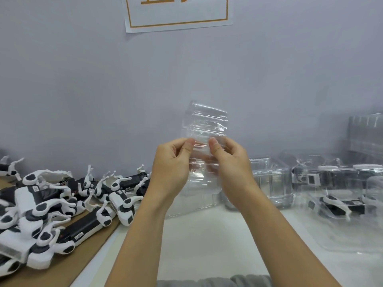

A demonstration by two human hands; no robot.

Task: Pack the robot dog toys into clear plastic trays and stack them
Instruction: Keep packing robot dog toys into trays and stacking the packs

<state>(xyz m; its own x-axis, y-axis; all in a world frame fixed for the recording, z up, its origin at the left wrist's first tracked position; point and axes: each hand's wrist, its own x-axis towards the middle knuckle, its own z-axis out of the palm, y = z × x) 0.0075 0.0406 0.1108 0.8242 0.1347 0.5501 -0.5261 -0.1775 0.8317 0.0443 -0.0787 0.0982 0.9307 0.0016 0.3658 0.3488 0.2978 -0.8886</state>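
A white paper sign with an orange border hung on the grey wall above the white surface.

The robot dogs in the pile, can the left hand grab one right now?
Probably not yet: the left hand and right hand both pinch a clear tray in the air. Nothing blocks the robot dogs; the hand must first let go.

Head-worn camera looks forward and down, close over the table.
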